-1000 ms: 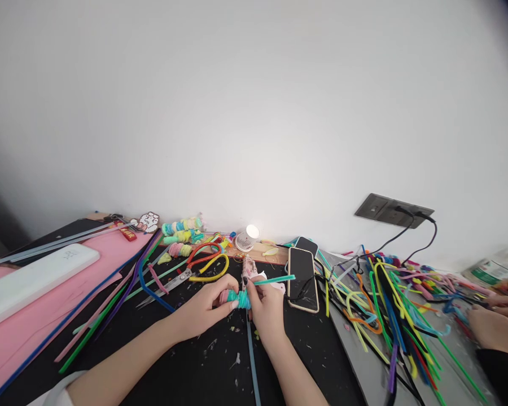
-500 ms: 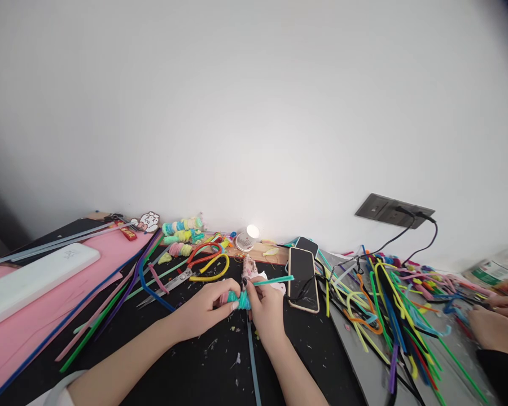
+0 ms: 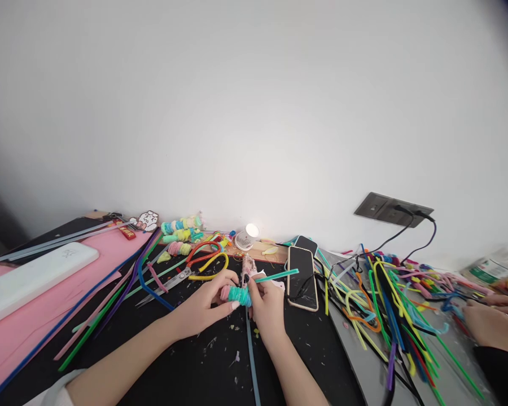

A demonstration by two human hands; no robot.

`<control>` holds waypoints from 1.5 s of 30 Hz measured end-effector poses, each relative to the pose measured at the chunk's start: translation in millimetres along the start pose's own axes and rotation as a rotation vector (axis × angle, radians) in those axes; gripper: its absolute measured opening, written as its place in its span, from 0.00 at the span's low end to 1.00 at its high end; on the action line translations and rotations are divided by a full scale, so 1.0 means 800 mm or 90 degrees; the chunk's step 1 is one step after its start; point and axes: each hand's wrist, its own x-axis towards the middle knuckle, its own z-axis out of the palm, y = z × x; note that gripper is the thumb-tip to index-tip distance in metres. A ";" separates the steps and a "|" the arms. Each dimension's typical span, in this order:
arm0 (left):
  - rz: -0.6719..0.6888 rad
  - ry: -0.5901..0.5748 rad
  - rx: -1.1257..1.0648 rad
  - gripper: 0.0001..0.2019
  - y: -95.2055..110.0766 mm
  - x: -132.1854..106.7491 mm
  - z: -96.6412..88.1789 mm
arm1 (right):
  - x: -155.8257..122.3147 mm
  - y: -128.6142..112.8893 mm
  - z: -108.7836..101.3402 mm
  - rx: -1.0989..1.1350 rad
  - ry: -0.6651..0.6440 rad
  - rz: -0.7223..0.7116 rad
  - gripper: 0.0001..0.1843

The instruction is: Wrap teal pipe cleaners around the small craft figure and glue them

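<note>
Above the black mat, my left hand (image 3: 206, 303) grips a fuzzy roll of coiled pipe cleaner (image 3: 238, 296), pink at its left end and turquoise toward the right. My right hand (image 3: 267, 307) is closed at the roll's right end, pinching a turquoise pipe cleaner (image 3: 279, 276) whose free length points up to the right. Fingers partly hide where the strand meets the coil. Just behind the hands lie a pinkish patterned item (image 3: 248, 265) and scissors (image 3: 182, 277) with one red and one yellow handle.
Finished-looking fuzzy rolls (image 3: 181, 224) lie at the back left, near a small white cup (image 3: 248, 235). A phone (image 3: 302, 278) lies to the right, beside a heap of pipe cleaners (image 3: 389, 316). Another person's hand (image 3: 491, 327) is at the far right. Cords run to a wall socket (image 3: 393, 208).
My left fingers have shifted on the roll, so more of its pink end and turquoise coil shows. The strand's free end has swung slightly right and up.
</note>
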 end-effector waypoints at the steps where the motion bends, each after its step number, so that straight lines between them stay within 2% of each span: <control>1: -0.008 0.004 -0.012 0.15 -0.002 0.000 0.001 | 0.000 -0.003 -0.001 0.010 0.001 0.004 0.21; 6: -0.067 0.042 0.013 0.12 -0.006 0.004 0.001 | 0.001 -0.018 -0.007 0.044 -0.044 0.049 0.19; 12: -0.099 0.062 -0.024 0.12 -0.003 0.008 -0.001 | 0.006 -0.023 -0.012 0.037 0.017 -0.035 0.16; 16: -0.115 0.111 -0.051 0.13 -0.007 0.010 -0.001 | 0.006 -0.028 -0.012 0.073 0.010 -0.052 0.11; 19: -0.116 0.129 -0.063 0.14 -0.008 0.012 -0.001 | 0.006 -0.028 -0.011 0.096 0.016 -0.005 0.08; 24: -0.106 0.146 -0.035 0.12 -0.008 0.013 0.000 | 0.009 -0.024 -0.007 0.150 0.004 0.082 0.12; 27: -0.109 0.134 -0.055 0.13 -0.008 0.013 0.000 | 0.011 -0.026 -0.007 0.189 -0.036 0.088 0.10; 31: -0.105 0.128 -0.087 0.17 -0.007 0.012 0.001 | 0.010 -0.031 -0.009 0.197 -0.045 0.094 0.09; 36: -0.081 0.156 0.003 0.13 -0.006 0.011 -0.002 | 0.006 -0.029 -0.010 0.160 -0.033 0.082 0.10; 40: -0.062 0.152 0.066 0.09 -0.003 0.010 -0.005 | 0.005 -0.028 -0.008 0.163 -0.016 0.078 0.11; 45: -0.049 0.153 0.105 0.10 -0.003 0.010 -0.007 | 0.005 -0.029 -0.007 0.170 0.001 0.080 0.11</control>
